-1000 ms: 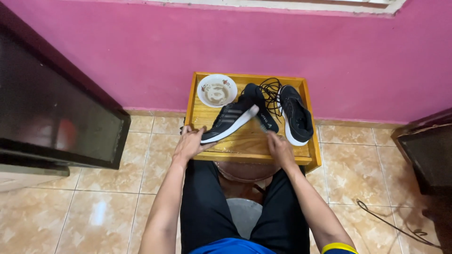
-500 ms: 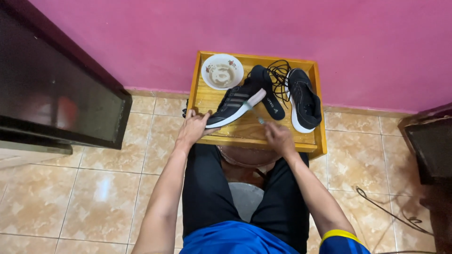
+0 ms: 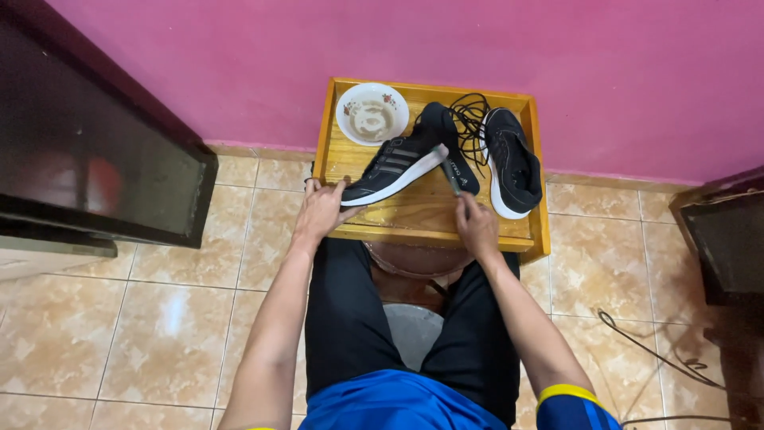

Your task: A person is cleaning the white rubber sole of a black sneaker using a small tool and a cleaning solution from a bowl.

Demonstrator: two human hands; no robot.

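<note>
A black sneaker with a white sole lies tilted on a wooden tray. My left hand grips its toe at the tray's front left. Holding a thin brush, my right hand is at the tray's front edge. The brush points up, and its head touches the shoe's side near the heel. A second black sneaker lies on the tray's right side. Loose black laces sit between the two shoes at the back.
A white bowl with murky liquid stands at the tray's back left. The tray rests on a round stool against a pink wall. Dark furniture stands at left and right. A cable lies on the tiled floor.
My right hand has lifted off the tray's front edge and brought the brush up to the shoe. My left hand stays at the toe. The view has shifted slightly.
</note>
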